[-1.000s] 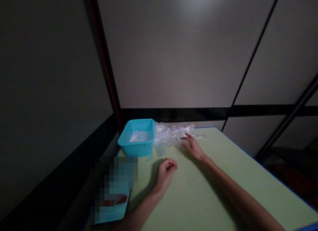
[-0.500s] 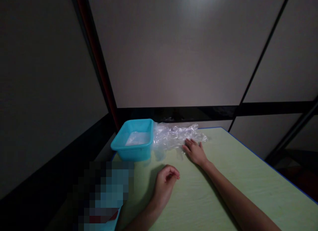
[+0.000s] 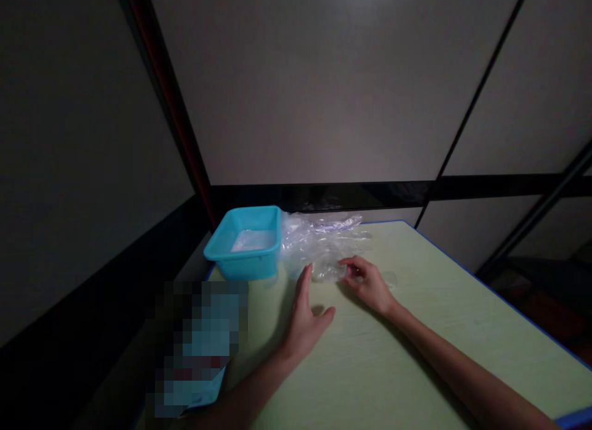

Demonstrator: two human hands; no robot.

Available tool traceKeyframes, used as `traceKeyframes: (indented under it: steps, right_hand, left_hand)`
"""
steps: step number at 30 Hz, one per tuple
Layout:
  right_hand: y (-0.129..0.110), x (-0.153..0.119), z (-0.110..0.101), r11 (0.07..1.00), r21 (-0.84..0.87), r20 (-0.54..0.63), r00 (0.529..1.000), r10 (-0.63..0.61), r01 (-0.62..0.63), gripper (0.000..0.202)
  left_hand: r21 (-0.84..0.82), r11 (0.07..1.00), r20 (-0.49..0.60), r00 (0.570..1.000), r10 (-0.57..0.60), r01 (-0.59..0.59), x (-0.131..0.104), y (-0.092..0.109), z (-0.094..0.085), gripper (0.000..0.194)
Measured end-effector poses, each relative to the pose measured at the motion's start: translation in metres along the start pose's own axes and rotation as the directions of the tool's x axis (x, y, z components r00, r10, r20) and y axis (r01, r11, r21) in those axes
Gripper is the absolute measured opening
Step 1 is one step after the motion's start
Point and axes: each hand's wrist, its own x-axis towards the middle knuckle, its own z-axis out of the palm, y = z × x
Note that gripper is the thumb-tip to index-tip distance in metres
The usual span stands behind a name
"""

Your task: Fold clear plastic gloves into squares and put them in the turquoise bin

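Observation:
Clear crinkled plastic (image 3: 324,232) lies on the pale green table (image 3: 361,350), beside the right wall of a turquoise basin (image 3: 247,263). White material (image 3: 253,240) rests inside the basin. Just in front of the plastic, my left hand (image 3: 305,325) is raised over the table with fingers and thumb apart, holding nothing. My right hand (image 3: 367,284) is at the plastic's near right edge, its thumb and fingertips pinched on the clear film. A small transparent piece (image 3: 389,279) shows just right of that hand.
At the lower left a blurred-out patch (image 3: 208,331) covers a light blue object by the table edge. Behind the table stand large grey panels (image 3: 314,97) with a dark band. Something blue (image 3: 573,417) shows at the lower right corner.
My left hand has opened from a loose curl and reaches toward the plastic. My right hand has gone from spread flat to a pinch. The plastic's near part has shifted; the view has tilted slightly.

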Motion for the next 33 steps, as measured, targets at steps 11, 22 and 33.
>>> traceKeyframes:
  steps: [11, 22, 33]
  right_hand:
    - [-0.032, -0.024, -0.004, 0.96, 0.248, 0.259, 0.946, -0.195, 0.13, 0.008]
    - [-0.019, -0.031, -0.018, 0.999, 0.05, -0.05, 0.999, -0.019, 0.022, 0.007]
    - [-0.036, -0.021, -0.025, 0.784, 0.501, 0.406, 0.9, 0.16, -0.366, 0.045]
  left_hand:
    - [0.241, 0.968, 0.031, 0.997, 0.068, -0.073, 0.001, 0.005, 0.002, 0.035]
    - [0.127, 0.99, 0.042, 0.997, -0.069, 0.063, -0.002, 0.007, 0.001, 0.017]
    - [-0.002, 0.973, -0.021, 0.973, -0.23, 0.23, -0.001, 0.017, 0.0, 0.029]
